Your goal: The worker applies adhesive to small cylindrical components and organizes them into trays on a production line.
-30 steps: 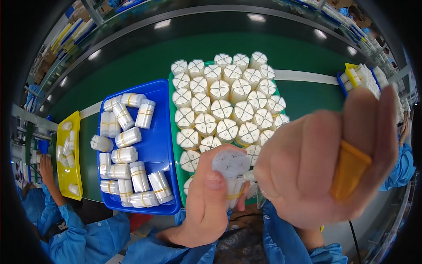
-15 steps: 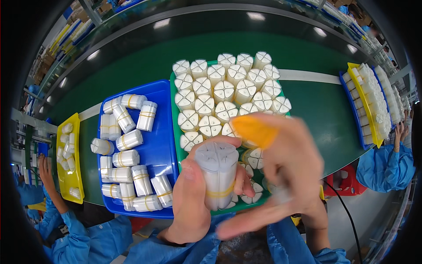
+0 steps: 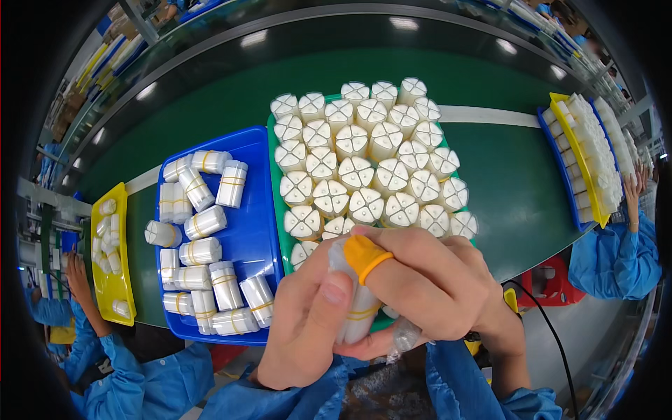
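Note:
A bundle of white wedge-sided pieces [image 3: 360, 313], ringed by a yellow rubber band, stands tilted in my left hand [image 3: 302, 323], whose fingers and thumb are wrapped around it. My right hand [image 3: 437, 288] closes over the bundle's top and right side. An orange finger cot [image 3: 365, 259] covers one of its fingertips. Crumpled clear plastic [image 3: 406, 336] shows at the lower fingers of the right hand. Both hands are over the near part of a green tray [image 3: 278, 210], where many similar bundles [image 3: 360, 173] stand upright. My hands hide part of the bundle.
Left of the green tray, a blue tray [image 3: 248, 234] holds banded bundles lying on their sides. A yellow tray [image 3: 112, 283] with more sits farther left, beside a co-worker's arm [image 3: 78, 280]. Stacked loaded trays [image 3: 595, 203] stand at right near another co-worker's hand [image 3: 633, 189]. Everything rests on a green belt [image 3: 497, 154].
My right hand has moved left and closed onto the bundle; it was blurred and apart before. The bundle now leans more and its top is covered by fingers.

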`<state>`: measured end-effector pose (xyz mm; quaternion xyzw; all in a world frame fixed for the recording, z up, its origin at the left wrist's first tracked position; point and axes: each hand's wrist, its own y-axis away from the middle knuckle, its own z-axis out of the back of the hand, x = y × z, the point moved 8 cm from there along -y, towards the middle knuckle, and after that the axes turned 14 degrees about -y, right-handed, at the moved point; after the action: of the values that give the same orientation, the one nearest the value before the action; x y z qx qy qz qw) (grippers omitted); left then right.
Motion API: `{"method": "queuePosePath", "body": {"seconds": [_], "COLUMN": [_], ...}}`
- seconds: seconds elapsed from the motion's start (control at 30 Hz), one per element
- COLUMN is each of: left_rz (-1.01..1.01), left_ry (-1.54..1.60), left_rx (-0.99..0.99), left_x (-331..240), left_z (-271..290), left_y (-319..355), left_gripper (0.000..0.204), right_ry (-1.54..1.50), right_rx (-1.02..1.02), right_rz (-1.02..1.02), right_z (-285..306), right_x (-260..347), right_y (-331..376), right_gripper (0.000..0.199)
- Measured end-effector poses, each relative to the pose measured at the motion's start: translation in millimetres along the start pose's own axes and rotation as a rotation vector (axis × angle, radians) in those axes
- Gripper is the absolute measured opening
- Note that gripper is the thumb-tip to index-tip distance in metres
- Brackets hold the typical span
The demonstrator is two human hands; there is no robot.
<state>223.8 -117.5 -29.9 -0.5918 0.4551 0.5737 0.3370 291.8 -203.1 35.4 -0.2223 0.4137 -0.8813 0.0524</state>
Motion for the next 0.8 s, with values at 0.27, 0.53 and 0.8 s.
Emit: {"method": "queuePosePath", "body": {"seconds": [0.27, 0.53, 0.8], "left_rz": [-0.148, -0.183, -0.228], "left_ry": [-0.169, 0.245, 0.364], "left_rx": [-0.02, -0.063, -0.011], "left_x": [-17, -10, -8], "left_z": [5, 9, 10], "left_y": [1, -10, -9], "left_gripper": [0.059, 0.073, 0.058], "right_ry": [-0.054, -0.325, -0.617], "right_rx": [0.226, -0.058, -0.136], "right_rz": [-0.305, -0.485, -0.596], "right_z": [-1, 29, 12], "right_x": [-2, 4, 2], "right_y": [-4, 5, 25], "right_gripper": [0.036, 0.051, 0.035]}}
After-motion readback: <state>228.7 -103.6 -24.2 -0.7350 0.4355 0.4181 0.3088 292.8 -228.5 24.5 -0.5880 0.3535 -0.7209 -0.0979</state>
